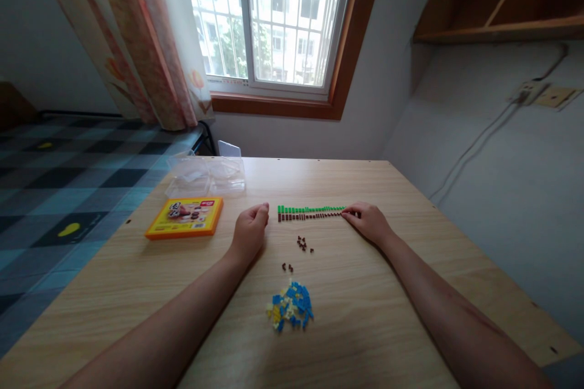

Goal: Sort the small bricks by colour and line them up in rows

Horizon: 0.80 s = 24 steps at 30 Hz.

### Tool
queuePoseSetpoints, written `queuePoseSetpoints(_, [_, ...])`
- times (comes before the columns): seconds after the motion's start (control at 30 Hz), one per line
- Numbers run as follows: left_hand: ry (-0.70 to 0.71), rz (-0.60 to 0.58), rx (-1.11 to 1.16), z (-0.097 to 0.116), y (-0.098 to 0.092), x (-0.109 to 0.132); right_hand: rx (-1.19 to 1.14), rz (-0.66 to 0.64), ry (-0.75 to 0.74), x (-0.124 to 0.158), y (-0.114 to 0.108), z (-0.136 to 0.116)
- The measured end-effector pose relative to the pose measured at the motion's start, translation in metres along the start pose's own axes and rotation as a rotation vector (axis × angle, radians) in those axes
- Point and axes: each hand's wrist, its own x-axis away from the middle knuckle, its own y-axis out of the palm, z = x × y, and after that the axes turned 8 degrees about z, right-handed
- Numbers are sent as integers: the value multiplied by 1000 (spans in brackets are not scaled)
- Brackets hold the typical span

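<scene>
the right hand (370,222) has its fingertips at the right end of the row of tiny brown plastic bricks (311,216), mid-frame; i cannot tell if they grip one. a bump might push it into the row of tiny green plastic bricks (311,209). the left hand (250,230) is curled up tight. in the left half, i cannot tell what is inside the see-through plastic box (207,175) or flat yellow-orange box (185,217).

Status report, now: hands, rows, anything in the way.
Right hand at right end of brown row. Left hand curled, just off the rows' left end. Green row along brown row's far side. Loose brown pieces nearer the camera, clear of both rows.
</scene>
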Motion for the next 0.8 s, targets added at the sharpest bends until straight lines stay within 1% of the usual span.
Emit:
queuePoseSetpoints(0.23, [-9, -3, 12, -3, 1, -1, 27, 6, 20, -1, 1, 0])
queuePoseSetpoints(0.67, [-18, -8, 3, -3, 0, 0, 3, 9, 18, 0, 2, 2])
queuePoseSetpoints(0.73, [-13, -11, 1, -4, 0, -1, -7, 33, 9, 0, 0, -1])
queuePoseSetpoints(0.8, [0, -17, -13, -5, 0, -2, -25, 88, -18, 1, -3, -9])
